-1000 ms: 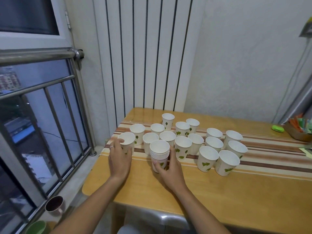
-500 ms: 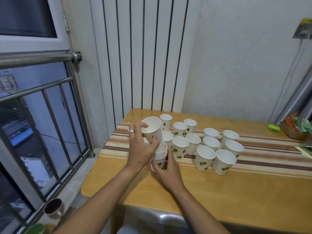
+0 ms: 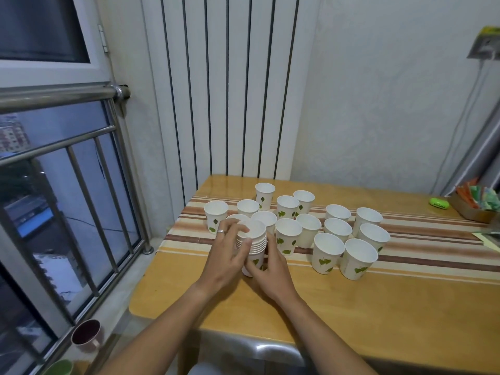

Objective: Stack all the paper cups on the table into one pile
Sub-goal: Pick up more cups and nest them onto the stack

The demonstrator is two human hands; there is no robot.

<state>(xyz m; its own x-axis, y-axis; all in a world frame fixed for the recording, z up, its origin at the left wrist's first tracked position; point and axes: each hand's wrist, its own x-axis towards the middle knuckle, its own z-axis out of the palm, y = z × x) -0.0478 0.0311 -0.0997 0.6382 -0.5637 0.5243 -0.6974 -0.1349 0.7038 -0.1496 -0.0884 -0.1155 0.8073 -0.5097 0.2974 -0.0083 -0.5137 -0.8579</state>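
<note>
A pile of nested white paper cups with green leaf prints stands near the left front of the wooden table. My left hand grips the pile's rims from the left, fingers over the top cup. My right hand wraps the pile's base from the right. Several single cups stand upright behind and to the right, among them one at the far left, one at the back and one at the front right.
A striped runner lies under the cups. A green object and a box of packets sit at the back right. A radiator stands behind the table, a railed window to the left. A mug rests on the sill.
My left hand lifted the leftmost front cup, carried it right and set it down into the top of the pile. My right hand stayed on the pile's base.
</note>
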